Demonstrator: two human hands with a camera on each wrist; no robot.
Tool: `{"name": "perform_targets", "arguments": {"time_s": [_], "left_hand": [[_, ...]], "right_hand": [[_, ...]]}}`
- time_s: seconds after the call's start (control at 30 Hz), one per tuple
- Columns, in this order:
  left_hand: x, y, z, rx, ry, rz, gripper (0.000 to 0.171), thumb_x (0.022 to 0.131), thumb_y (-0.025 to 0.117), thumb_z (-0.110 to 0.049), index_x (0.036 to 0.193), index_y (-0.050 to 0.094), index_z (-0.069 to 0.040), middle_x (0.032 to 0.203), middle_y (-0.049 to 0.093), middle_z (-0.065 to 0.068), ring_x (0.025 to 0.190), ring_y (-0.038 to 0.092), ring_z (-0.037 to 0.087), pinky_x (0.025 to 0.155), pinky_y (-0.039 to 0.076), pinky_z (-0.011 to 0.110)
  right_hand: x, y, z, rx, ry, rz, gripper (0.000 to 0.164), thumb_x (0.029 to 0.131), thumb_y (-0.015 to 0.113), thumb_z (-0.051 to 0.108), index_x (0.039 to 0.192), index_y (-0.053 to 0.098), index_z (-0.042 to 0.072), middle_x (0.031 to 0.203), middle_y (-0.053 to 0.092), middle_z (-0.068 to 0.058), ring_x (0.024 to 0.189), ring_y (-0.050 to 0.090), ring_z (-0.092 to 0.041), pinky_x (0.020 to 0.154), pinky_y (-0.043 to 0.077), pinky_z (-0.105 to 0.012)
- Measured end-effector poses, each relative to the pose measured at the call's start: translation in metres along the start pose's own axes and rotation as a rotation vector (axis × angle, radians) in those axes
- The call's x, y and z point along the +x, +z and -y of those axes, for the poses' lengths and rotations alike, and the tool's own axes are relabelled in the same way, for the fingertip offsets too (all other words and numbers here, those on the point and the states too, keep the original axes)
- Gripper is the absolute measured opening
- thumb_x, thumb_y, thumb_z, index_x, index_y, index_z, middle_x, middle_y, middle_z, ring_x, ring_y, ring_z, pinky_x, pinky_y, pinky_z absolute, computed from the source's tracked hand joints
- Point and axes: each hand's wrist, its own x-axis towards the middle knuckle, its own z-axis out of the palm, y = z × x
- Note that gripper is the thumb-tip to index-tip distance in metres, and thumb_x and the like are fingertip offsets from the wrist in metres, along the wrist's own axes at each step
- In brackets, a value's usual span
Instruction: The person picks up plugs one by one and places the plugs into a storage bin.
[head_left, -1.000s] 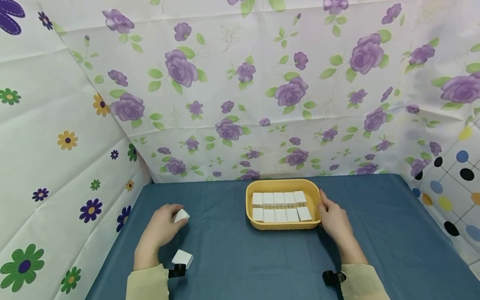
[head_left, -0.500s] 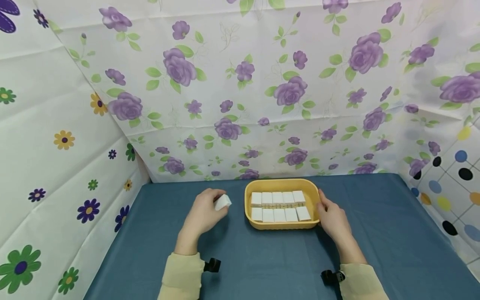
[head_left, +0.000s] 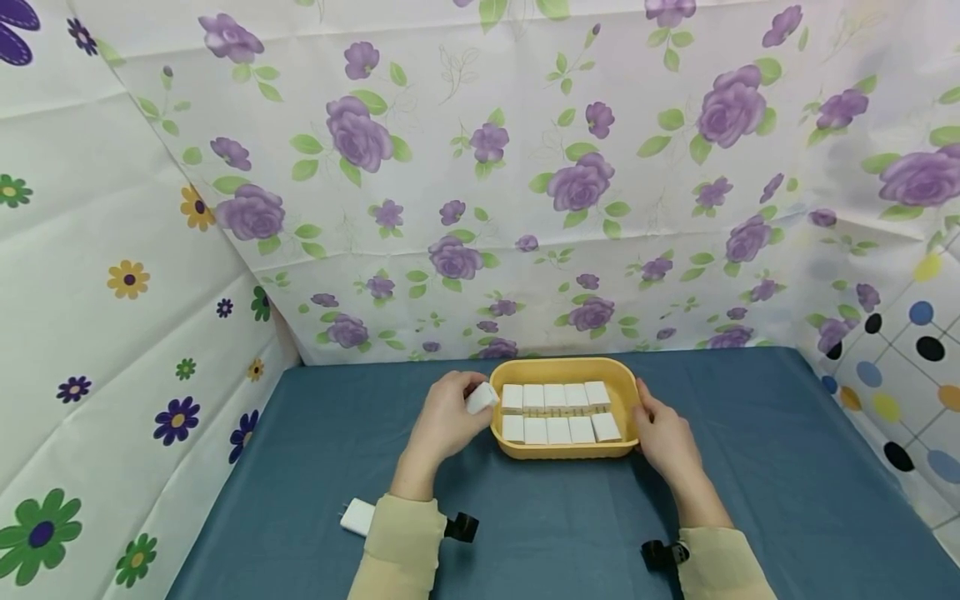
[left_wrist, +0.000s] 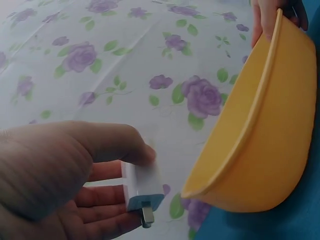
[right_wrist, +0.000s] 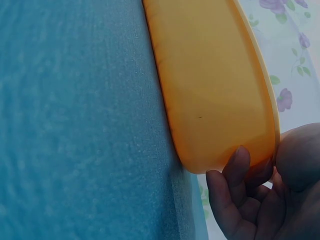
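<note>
My left hand point(head_left: 448, 419) pinches a white power adapter point(head_left: 482, 398) between thumb and fingers, at the left rim of a yellow plastic tray point(head_left: 570, 452). In the left wrist view the adapter point(left_wrist: 142, 185) points a metal prong downward, and a gap separates it from the tray point(left_wrist: 280, 125). My right hand point(head_left: 670, 437) grips the tray's right end. The right wrist view shows its fingers point(right_wrist: 237, 172) curled against the outer wall. Inside the tray lie several white blocks point(head_left: 558, 430) in two rows, with small metal-looking pieces between the rows.
A second white power adapter point(head_left: 357, 517) lies on the blue tablecloth point(head_left: 555, 533), partly hidden behind the left sleeve point(head_left: 401, 542). Floral sheets point(head_left: 525, 208) hang behind the table and at its sides.
My left hand has carried the adapter rightward from the table's left side to the tray's left rim. The right hand and the tray have stayed in place.
</note>
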Motion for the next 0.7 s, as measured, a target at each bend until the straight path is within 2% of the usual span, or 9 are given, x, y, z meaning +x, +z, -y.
{"name": "perform_targets", "arguments": {"time_s": [0.1,0.27,0.57,0.7], "left_hand": [[0.003,0.005,-0.004,-0.013,-0.016,-0.017,0.044,0.089,0.073,-0.026,0.127,0.066,-0.007,0.105,0.062,0.004,0.088,0.057,0.017,0.073,0.052,0.037],[0.013,0.019,-0.013,0.007,-0.052,-0.025,0.049,0.090,0.072,-0.033,0.131,0.064,-0.008,0.103,0.062,0.004,0.088,0.056,0.019,0.073,0.049,0.037],[0.042,0.049,-0.024,0.136,-0.089,-0.011,0.045,0.091,0.071,-0.038,0.125,0.064,-0.009,0.112,0.065,0.007,0.098,0.065,0.024,0.077,0.054,0.039],[0.054,0.062,-0.025,0.218,-0.097,0.005,0.043,0.091,0.071,-0.036,0.122,0.065,-0.007,0.109,0.067,0.010,0.090,0.068,0.026,0.072,0.055,0.040]], "right_hand": [[0.000,0.000,0.000,0.004,0.002,0.004,0.055,0.106,0.036,0.037,0.159,0.021,0.032,0.140,0.053,-0.023,0.060,0.058,-0.020,0.056,0.047,-0.035],[0.000,-0.001,0.000,0.001,0.002,0.008,0.054,0.106,0.035,0.038,0.158,0.019,0.034,0.140,0.054,-0.023,0.059,0.058,-0.020,0.056,0.047,-0.035],[-0.001,0.000,0.000,-0.007,-0.011,0.000,0.054,0.106,0.035,0.038,0.158,0.021,0.032,0.141,0.053,-0.023,0.061,0.059,-0.018,0.058,0.048,-0.034],[-0.001,0.001,0.000,-0.004,-0.008,0.003,0.054,0.106,0.035,0.038,0.158,0.021,0.032,0.140,0.054,-0.023,0.061,0.059,-0.019,0.057,0.048,-0.034]]}}
